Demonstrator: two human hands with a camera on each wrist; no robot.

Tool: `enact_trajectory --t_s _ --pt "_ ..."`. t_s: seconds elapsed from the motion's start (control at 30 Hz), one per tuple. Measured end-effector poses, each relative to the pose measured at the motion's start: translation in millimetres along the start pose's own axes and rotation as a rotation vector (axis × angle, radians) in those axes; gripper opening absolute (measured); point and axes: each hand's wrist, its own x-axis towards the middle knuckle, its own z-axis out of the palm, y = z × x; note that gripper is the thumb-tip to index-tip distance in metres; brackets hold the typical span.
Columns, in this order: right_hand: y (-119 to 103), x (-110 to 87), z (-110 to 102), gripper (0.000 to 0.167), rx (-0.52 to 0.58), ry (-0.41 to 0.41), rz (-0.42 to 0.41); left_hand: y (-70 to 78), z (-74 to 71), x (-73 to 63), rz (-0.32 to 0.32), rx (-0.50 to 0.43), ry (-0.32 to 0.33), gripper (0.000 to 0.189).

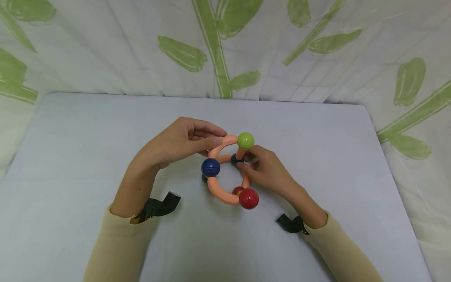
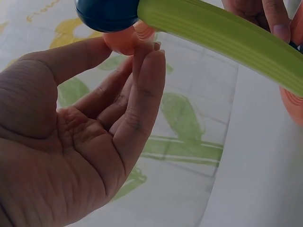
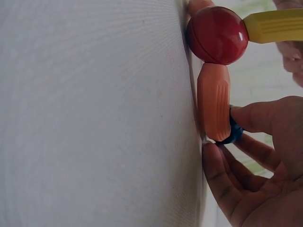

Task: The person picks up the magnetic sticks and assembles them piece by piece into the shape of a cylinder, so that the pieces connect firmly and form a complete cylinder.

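A toy frame of coloured balls and curved rods stands on the table between the hands. My left hand pinches the upper orange curved rod, which runs between a blue ball and a lime-green ball. At the lower ring, my right hand pinches a dark blue ball between thumb and fingers. A red ball sits at the near side, with another red ball below it. The left wrist view has a green rod beside the blue ball; the right wrist view has a yellow rod.
The white table lies under everything. Behind it hangs a pale cloth with green leaf patterns. Dark wrist-worn devices stick out near both beige sleeves.
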Motion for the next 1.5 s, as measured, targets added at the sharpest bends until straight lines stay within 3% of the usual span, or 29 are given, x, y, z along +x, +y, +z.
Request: enact_trajectory --t_s 0.23,0.73,1.17,1.4,1.5 --pt "-1 -0.9 -1 0.023 0.004 0.0 -0.007 -0.5 4.3 2.8 0.027 0.034 -0.044 0.029" --pt "-1 -0.9 -2 0.021 0.02 0.003 -0.031 -0.1 5.3 2.6 0.021 0.034 -0.047 0.027" --pt "0 -1.9 -18 0.032 -0.015 -0.155 -0.001 0.0 3.2 2.6 0.012 0.045 -0.039 0.027" --pt "-5 -20.3 -38 0.076 -0.099 -0.37 0.066 -1.5 5.9 2.6 0.015 0.029 -0.046 0.03" --pt "-8 -25.1 -41 0.094 -0.124 -0.432 0.048 -2.4 5.2 2.0 0.019 0.036 -0.037 0.03"
